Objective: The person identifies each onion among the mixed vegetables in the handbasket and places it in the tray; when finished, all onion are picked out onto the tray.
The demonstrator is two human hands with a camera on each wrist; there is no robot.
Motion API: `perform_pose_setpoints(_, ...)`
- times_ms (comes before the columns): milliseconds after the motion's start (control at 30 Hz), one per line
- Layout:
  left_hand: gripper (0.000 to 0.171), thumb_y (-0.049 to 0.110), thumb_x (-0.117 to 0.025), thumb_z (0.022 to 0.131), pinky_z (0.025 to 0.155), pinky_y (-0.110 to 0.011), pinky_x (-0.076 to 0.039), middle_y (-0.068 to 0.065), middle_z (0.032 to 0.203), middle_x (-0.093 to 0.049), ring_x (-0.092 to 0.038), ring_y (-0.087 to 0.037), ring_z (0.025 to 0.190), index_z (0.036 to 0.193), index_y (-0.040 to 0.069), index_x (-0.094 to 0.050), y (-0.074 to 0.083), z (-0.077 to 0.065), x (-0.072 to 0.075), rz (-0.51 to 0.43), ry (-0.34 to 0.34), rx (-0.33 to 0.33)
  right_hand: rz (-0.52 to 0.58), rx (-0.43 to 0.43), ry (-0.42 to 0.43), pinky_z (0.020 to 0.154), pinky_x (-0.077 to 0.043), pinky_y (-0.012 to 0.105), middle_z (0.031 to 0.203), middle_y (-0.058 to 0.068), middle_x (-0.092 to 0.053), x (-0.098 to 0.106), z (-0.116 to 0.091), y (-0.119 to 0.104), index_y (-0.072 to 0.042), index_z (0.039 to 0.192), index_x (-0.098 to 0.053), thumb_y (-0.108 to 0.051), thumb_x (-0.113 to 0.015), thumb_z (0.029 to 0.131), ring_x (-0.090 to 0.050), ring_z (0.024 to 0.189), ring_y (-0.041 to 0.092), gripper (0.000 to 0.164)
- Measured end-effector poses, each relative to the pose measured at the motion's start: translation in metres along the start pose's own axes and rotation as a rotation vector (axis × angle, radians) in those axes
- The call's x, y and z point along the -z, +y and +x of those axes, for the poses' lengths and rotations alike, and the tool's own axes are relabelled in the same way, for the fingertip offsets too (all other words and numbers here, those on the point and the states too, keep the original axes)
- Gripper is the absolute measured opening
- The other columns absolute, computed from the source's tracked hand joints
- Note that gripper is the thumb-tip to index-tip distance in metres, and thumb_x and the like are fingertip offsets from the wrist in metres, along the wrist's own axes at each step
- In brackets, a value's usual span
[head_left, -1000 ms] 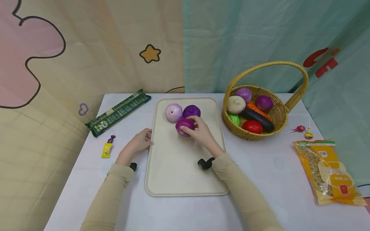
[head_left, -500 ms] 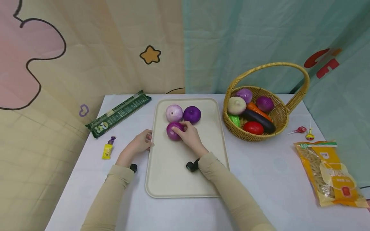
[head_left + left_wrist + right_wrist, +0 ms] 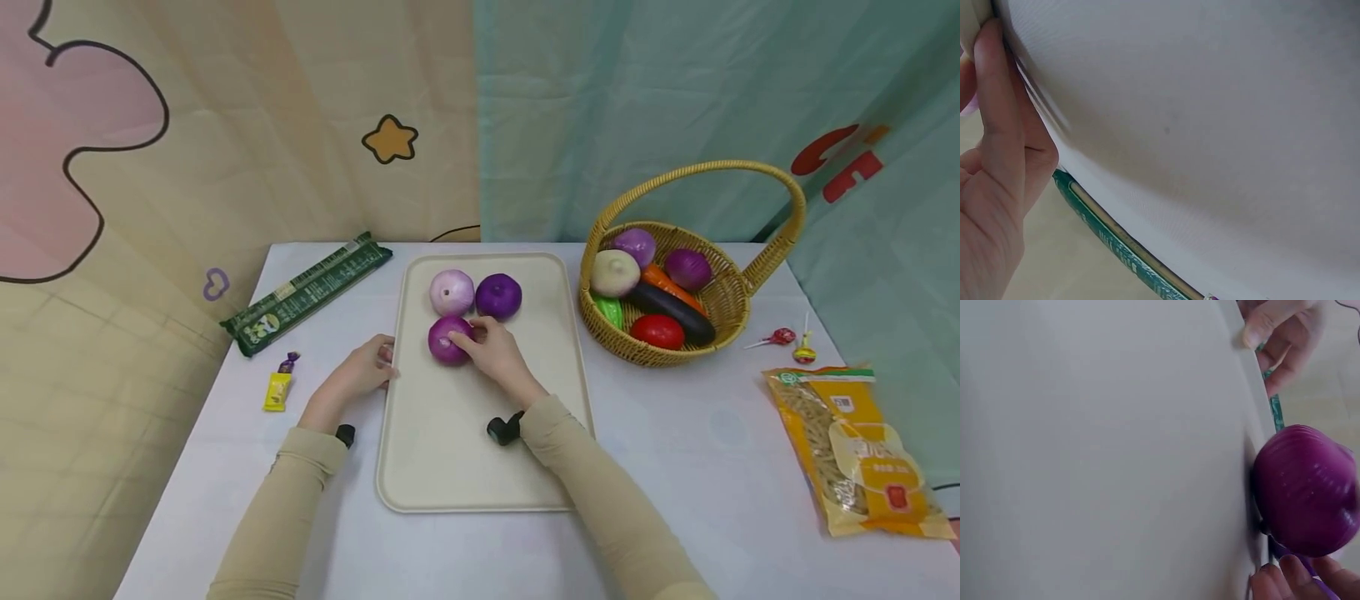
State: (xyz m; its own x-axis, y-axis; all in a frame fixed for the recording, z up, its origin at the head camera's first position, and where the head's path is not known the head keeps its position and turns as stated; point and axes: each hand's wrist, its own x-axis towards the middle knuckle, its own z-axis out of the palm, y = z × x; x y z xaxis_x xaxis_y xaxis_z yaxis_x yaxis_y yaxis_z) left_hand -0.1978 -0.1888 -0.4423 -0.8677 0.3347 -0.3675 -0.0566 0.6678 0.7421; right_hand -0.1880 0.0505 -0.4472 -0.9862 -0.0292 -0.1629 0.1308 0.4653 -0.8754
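Angled in from the lower right of the head view, the right hand (image 3: pixel 501 352) pinches a red onion (image 3: pixel 441 343) at centre, below a pale onion (image 3: pixel 452 293); the left hand (image 3: pixel 362 367), left of centre, grips the tray's (image 3: pixel 450 454) edge.

Beige-and-teal curtain backdrop (image 3: pixel 585 100), white tabletop (image 3: pixel 720 450)

So I've got a white table in front of me (image 3: pixel 690 475), with a cream tray (image 3: pixel 450 475) flat in the middle. To my left, a long green packet (image 3: pixel 306 294) slants across the back corner, plus a purple candy (image 3: pixel 288 362) right by a yellow candy (image 3: pixel 277 392). To my right: a wicker basket (image 3: pixel 622 346), two lollipops (image 3: pixel 783 336) and an orange bag (image 3: pixel 858 454).
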Motion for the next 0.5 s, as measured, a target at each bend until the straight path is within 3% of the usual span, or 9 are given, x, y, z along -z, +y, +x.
perform_pose_setpoints(133,0.053,-0.004,-0.055,0.094,0.076,-0.034,-0.061,-0.026,0.115,-0.051,-0.062,-0.028,0.091,0.142,-0.01,-0.034,-0.001,0.001,0.0,0.007,0.004,0.003,0.002,0.024,0.0,0.106,-0.048,0.043,0.134,0.015,-0.058,0.023,-0.01,-0.006,-0.003,0.135,-0.053,-0.034,-0.065,0.095,-0.055,0.126,0.031,0.052)
perform_pose_setpoints(267,0.053,-0.003,-0.055,0.094,0.076,-0.034,-0.061,-0.026,0.115,-0.051,-0.062,-0.028,0.092,0.143,-0.009,-0.034,-0.002,0.002,-0.001,0.005,0.001,0.008,0.053,0.115,0.043,0.103,-0.051,0.041,0.128,0.015,-0.063,0.057,-0.021,-0.006,-0.002,0.129,-0.059,-0.026,-0.064,0.096,-0.059,0.121,0.03,0.04)
perform_pose_setpoints(400,0.053,-0.004,-0.054,0.094,0.076,-0.035,-0.061,-0.025,0.114,-0.05,-0.062,-0.028,0.092,0.142,-0.01,-0.034,-0.001,0.001,-0.001,-0.003,0.002,0.009,0.104,0.186,0.166,0.095,-0.055,0.03,0.12,0.016,-0.067,0.101,-0.031,-0.001,0.0,0.123,-0.063,-0.023,-0.065,0.096,-0.065,0.107,0.024,0.035)
perform_pose_setpoints(500,0.052,-0.004,-0.054,0.095,0.077,-0.035,-0.061,-0.025,0.114,-0.05,-0.062,-0.028,0.092,0.142,-0.01,-0.033,-0.001,0.0,-0.001,-0.005,0.003,0.007,0.14,0.182,0.301,0.086,-0.053,0.016,0.112,0.009,-0.07,0.133,-0.036,0.008,-0.001,0.119,-0.066,-0.026,-0.067,0.095,-0.065,0.096,0.01,0.034)
